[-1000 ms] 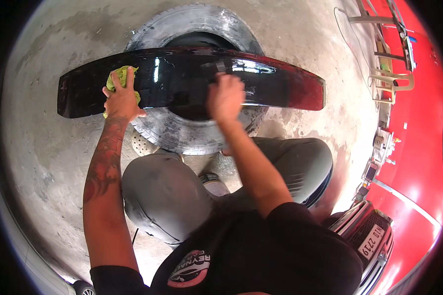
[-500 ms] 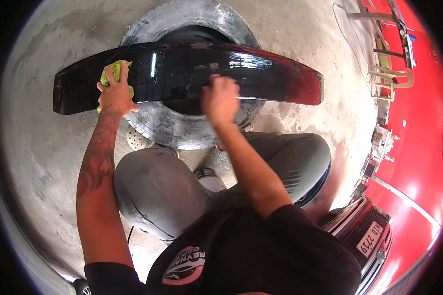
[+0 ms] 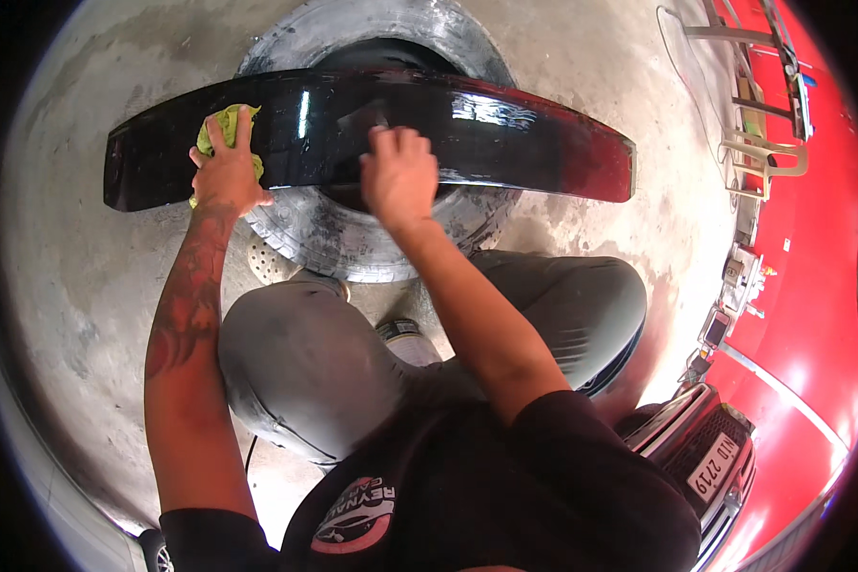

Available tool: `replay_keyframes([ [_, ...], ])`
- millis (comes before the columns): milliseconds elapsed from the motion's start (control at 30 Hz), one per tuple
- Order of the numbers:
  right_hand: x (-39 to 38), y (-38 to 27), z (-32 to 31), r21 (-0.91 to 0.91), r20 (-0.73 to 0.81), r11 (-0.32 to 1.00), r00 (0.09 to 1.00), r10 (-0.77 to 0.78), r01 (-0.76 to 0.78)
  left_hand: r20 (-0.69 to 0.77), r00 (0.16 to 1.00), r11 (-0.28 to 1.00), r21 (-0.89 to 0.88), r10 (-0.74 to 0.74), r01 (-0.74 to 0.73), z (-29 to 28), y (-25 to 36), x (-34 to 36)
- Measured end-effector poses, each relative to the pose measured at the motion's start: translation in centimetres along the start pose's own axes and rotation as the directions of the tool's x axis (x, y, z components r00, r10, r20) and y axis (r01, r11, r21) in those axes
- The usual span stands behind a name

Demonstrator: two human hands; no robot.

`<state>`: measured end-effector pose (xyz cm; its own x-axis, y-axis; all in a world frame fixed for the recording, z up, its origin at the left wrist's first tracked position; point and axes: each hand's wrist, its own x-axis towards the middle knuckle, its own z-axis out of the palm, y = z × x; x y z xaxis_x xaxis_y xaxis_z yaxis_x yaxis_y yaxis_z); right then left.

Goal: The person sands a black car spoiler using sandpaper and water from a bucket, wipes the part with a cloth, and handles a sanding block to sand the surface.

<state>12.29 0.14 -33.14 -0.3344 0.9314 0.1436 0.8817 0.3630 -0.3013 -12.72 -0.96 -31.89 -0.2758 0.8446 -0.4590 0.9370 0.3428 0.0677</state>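
Observation:
A long curved glossy black panel, reddish at its right end, lies across a grey tyre on the floor. My left hand is spread over a crumpled yellow-green cloth and presses it on the panel's left part. Its thumb points right, by the near edge. My right hand is closed in a fist over the panel's middle, fingers curled and slightly blurred. What it holds, if anything, I cannot make out; a faint grey patch shows on the black surface just beyond the fingers.
A can stands on the floor between my legs. A beige plastic chair and a metal frame are at the far right, beside a red wall. A car's front shows at the lower right.
My right hand has moved left and slightly away from me along the panel. The panel's near edge sits a little higher in view. My left hand stays on the cloth.

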Motion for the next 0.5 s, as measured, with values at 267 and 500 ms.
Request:
replay_keyframes([
  [267, 1.0, 12.2, -5.5, -0.252, -0.243, 0.862, 0.891, 0.383, -0.439, -0.003, 1.000, 1.000, -0.016, 0.008, -0.008, 0.4, -0.2, 0.2],
  [500, -0.3, 3.9, -2.8, -0.045, 0.064, 0.998, 0.997, 0.035, -0.032, 0.014, 1.000, 1.000, -0.004, -0.012, 0.012, 0.2, -0.1, 0.2],
])
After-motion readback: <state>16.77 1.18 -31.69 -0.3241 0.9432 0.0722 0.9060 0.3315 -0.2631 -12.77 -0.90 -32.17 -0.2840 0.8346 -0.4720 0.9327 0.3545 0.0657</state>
